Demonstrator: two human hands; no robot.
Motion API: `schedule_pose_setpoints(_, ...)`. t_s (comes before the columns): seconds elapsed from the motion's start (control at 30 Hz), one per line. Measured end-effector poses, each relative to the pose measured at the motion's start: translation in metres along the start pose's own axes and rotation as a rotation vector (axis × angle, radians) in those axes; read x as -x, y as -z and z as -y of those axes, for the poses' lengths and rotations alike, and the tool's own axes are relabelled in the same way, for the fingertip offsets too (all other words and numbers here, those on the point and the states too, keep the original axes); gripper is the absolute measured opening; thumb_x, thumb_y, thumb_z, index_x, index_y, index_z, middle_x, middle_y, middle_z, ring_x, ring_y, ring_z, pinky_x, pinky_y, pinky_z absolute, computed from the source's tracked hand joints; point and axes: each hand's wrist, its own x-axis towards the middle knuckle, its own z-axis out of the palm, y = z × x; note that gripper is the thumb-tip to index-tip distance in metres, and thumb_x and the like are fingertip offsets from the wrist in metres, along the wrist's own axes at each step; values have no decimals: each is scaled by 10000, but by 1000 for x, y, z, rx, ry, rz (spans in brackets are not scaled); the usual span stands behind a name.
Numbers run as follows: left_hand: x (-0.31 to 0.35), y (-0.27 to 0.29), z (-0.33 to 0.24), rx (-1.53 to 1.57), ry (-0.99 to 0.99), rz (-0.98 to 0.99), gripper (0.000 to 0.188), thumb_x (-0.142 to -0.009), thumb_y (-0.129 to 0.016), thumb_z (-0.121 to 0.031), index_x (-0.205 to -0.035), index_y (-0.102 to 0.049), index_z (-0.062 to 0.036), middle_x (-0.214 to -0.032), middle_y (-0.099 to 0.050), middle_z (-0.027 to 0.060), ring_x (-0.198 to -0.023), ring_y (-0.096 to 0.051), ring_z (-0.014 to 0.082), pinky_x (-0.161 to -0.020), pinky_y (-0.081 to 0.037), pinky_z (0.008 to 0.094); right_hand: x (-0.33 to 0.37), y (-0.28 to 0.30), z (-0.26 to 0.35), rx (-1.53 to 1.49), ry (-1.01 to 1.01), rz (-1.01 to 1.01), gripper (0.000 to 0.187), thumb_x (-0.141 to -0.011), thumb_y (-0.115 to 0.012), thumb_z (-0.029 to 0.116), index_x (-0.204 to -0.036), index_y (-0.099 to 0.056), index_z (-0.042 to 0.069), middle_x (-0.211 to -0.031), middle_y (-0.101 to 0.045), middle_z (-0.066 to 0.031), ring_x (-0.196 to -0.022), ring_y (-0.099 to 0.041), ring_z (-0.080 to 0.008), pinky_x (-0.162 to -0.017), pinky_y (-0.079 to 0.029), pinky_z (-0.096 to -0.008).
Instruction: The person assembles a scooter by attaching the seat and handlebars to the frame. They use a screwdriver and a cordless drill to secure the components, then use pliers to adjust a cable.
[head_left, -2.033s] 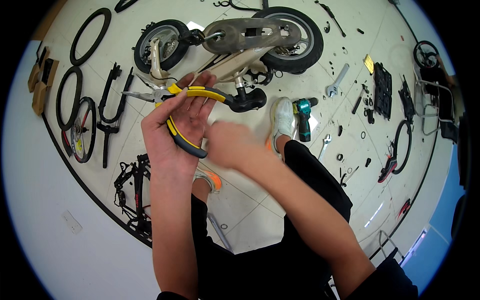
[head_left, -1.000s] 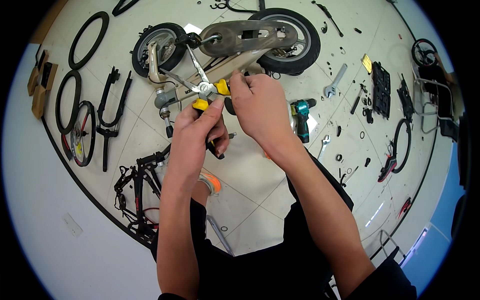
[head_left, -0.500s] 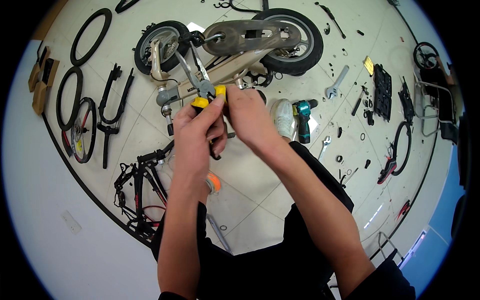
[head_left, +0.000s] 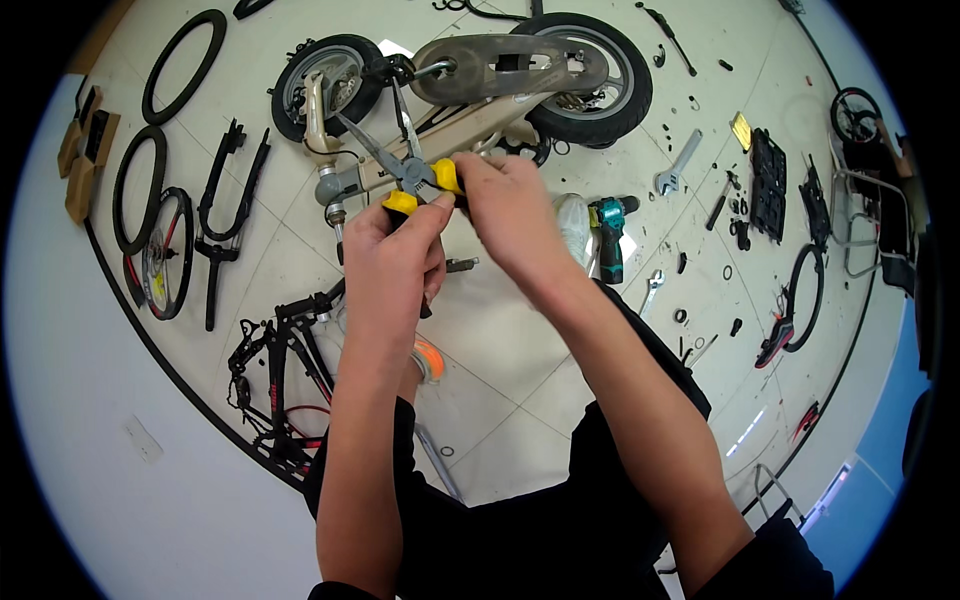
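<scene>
A pair of long-nose pliers (head_left: 413,175) with yellow handle grips is held up in front of me, jaws spread and pointing away. My left hand (head_left: 392,262) is closed round one handle, thumb on top. The other handle is gripped by my right hand (head_left: 512,215), whose fingers hide most of it. Behind the pliers lies a beige bike (head_left: 470,125) on its side on the floor, with thick black tyres and a dark chain cover. Whether the jaw tips touch the bike cannot be made out.
A teal cordless drill (head_left: 609,240) lies right of my shoe (head_left: 574,228). An adjustable wrench (head_left: 680,165), a smaller wrench (head_left: 653,293) and loose parts are scattered to the right. On the left are a black fork (head_left: 225,215), tyres (head_left: 139,190) and a black bike frame (head_left: 280,370).
My hands have drawn slightly apart and the pliers' handles and jaws have opened wider. My right hand has shifted a little up and right.
</scene>
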Motion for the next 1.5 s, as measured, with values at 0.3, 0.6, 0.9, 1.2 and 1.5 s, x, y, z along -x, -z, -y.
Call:
schedule_pose_setpoints(0.3, 1, -8, 10, 41, -81, -75, 86, -801, -609, -66, -776, -588, 14, -566, -483, -23, -468, -394, 42, -423, -315, 224, 23, -9, 7, -341, -168, 76, 334, -926, -398, 176, -797, -546, -94, -630, -580, -181, -510, -609, -243, -447, -485, -359)
schedule_pose_setpoints(0.6, 2, -12, 4, 26, -49, -28, 109, -845, -582, -119, -789, -548, -31, -546, -391, -50, -455, -322, 41, -423, -267, 218, 15, -7, -1, -172, -31, 14, 365, -922, -390, 204, -815, -558, -101, -657, -583, -217, -578, -613, -309, -550, -487, -398)
schedule_pose_setpoints(0.9, -1, -2, 1, 26, -59, 85, 154, -872, -578, -155, -787, -523, -39, -519, -345, -37, -425, -291, 53, -407, -246, 223, 7, 6, 12, 129, -12, -6, 453, -919, -453, 281, -719, -589, -103, -699, -596, -281, -682, -575, -447, -687, -457, -473)
schedule_pose_setpoints(1.2, -1, -4, -1, -98, -86, 93, 146, -906, -515, -142, -807, -475, -42, -517, -343, -28, -407, -309, 64, -386, -270, 229, 5, 12, 18, 259, -58, 2, 476, -917, -432, 296, -740, -612, -107, -751, -605, -309, -774, -603, -474, -762, -486, -482)
schedule_pose_setpoints(1.5, -9, 12, 4, -349, -131, 53, 216, -814, -498, -107, -922, -550, 73, -571, -406, -36, -498, -339, 51, -451, -303, 261, 7, 12, 22, 264, -16, 103, 430, -910, -404, 243, -751, -585, -114, -770, -594, -320, -770, -571, -491, -736, -474, -489)
